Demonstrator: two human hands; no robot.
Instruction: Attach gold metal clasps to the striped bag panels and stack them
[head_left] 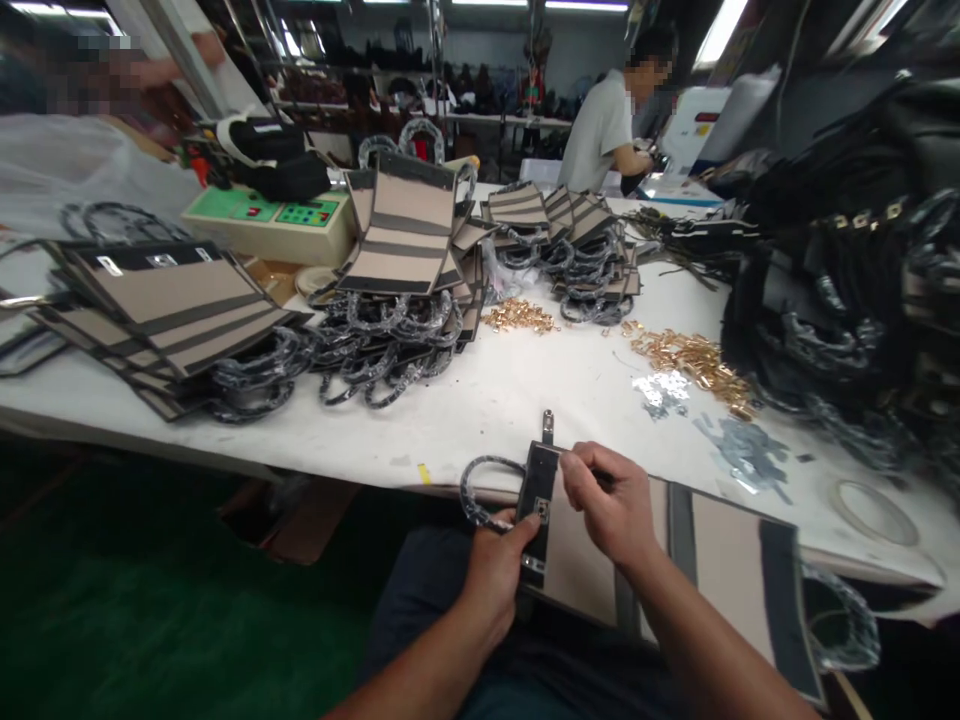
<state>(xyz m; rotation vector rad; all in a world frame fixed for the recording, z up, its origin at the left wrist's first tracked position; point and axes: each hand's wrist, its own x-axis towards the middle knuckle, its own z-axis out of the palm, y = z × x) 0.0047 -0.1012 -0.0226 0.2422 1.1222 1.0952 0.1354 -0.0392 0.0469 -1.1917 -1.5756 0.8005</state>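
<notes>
A beige panel with dark stripes (727, 550) lies across my lap and the table edge, with a plastic-wrapped handle (471, 490) at its left end and another at its right. My left hand (495, 570) grips the panel's dark left border, thumb near a small metal piece (541, 510). Over the upper part of that border is my right hand (611, 500), its fingers pinched together; what they hold, if anything, is too small to make out. A dark tab with a metal clasp (548, 424) sticks out beyond the panel's top edge.
Stacks of similar panels (195, 310) stand at the left and middle back (405, 220). Gold hardware (694, 365) and silver plates (664, 392) lie on the white table (360, 440). Black bags (825, 300) are heaped at the right. A person (600, 130) works behind.
</notes>
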